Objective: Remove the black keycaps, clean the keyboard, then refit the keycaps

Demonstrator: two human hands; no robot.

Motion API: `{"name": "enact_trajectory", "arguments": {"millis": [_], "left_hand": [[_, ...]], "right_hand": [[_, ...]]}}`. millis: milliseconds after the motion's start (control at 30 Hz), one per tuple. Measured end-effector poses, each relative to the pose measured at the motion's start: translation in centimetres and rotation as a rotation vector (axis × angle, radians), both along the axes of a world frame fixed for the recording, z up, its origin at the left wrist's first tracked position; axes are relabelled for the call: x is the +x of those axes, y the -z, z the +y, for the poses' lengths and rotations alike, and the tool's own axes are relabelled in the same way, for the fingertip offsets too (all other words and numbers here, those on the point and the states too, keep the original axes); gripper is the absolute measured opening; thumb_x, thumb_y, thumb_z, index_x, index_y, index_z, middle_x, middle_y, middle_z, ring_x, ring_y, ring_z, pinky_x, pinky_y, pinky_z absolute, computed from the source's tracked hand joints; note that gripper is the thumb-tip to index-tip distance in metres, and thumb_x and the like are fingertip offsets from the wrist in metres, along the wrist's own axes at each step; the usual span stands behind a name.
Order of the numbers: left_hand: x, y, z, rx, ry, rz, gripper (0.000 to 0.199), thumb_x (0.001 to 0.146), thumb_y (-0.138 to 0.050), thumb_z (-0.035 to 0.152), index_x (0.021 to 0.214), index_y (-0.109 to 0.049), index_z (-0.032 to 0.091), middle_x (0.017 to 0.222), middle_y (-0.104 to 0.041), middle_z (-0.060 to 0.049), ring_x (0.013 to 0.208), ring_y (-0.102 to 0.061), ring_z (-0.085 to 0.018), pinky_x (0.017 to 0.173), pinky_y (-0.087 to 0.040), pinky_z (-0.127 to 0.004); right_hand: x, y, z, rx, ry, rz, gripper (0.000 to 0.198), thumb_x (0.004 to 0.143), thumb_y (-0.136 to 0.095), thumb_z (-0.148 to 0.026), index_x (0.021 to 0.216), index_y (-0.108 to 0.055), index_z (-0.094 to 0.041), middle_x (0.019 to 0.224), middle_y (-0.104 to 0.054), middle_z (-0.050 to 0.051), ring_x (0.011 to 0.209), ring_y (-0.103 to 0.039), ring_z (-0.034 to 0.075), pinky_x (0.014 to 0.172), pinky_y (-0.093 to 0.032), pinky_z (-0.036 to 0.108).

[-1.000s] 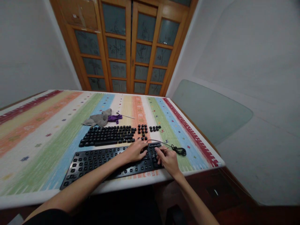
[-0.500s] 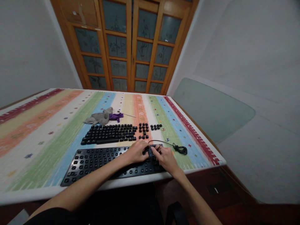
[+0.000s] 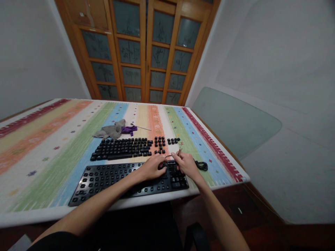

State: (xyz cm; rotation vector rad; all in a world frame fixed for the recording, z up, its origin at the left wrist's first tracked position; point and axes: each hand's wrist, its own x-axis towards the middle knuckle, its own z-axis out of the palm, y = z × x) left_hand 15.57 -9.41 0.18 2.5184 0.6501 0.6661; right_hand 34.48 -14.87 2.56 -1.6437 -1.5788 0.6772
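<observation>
A black keyboard point(image 3: 110, 177) lies along the table's near edge. Most of its key positions are bare of caps, but caps sit on the number pad at its right end. My left hand point(image 3: 154, 168) rests on the keyboard's upper right part, fingers curled and thumb bent in against it. Just over the number pad is my right hand point(image 3: 186, 164), its fingers pinched around something thin and brownish that pokes up, too small to name. Beyond the keyboard, removed black keycaps point(image 3: 121, 148) are laid out in keyboard order, with smaller groups to their right.
A coiled black cable point(image 3: 202, 166) lies right of my right hand. Behind the keycaps are a grey cloth point(image 3: 112, 131), a purple cloth point(image 3: 129, 130) and a thin rod point(image 3: 143, 128). The striped tablecloth point(image 3: 65, 139) covers the table up to its near edge.
My right hand has lifted and shifted slightly back and right off the number pad, uncovering its caps. The thin thing in its fingers now shows. My left hand stays almost where it was.
</observation>
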Motion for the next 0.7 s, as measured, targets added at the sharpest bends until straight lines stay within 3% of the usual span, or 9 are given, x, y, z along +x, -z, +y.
{"name": "enact_trajectory", "arguments": {"millis": [233,400,700], "left_hand": [[0.8,-1.7,-0.5,0.024,0.116,-0.025,0.027,0.089,-0.064,0.041,0.1,-0.066,0.017,0.081,-0.062,-0.004,0.08,-0.054,-0.019,0.074,-0.042,-0.029],[1.5,-1.3,-0.1,0.048,0.14,0.015,0.018,0.09,-0.064,0.033,0.093,-0.067,0.016,0.085,-0.065,-0.005,0.084,-0.057,-0.019,0.078,-0.044,-0.029],[2.5,-2.2,0.9,0.046,0.174,0.08,0.011,0.085,-0.069,0.025,0.088,-0.068,0.015,0.084,-0.067,-0.005,0.082,-0.06,-0.018,0.076,-0.045,-0.026]], "right_hand": [[-0.1,-1.5,-0.8,0.169,0.022,-0.029,0.046,0.094,-0.05,-0.048,0.058,-0.051,-0.02,0.042,-0.054,-0.003,0.035,-0.051,0.011,0.047,-0.04,0.021],[-0.3,-1.6,-1.1,0.271,0.025,-0.129,0.044,0.096,-0.049,-0.045,0.06,-0.054,-0.02,0.046,-0.057,-0.001,0.044,-0.057,0.012,0.056,-0.041,0.023],[0.0,-1.0,-1.1,0.319,0.019,-0.192,0.045,0.098,-0.047,-0.048,0.064,-0.059,-0.019,0.05,-0.061,0.001,0.047,-0.061,0.014,0.054,-0.04,0.023]]}}
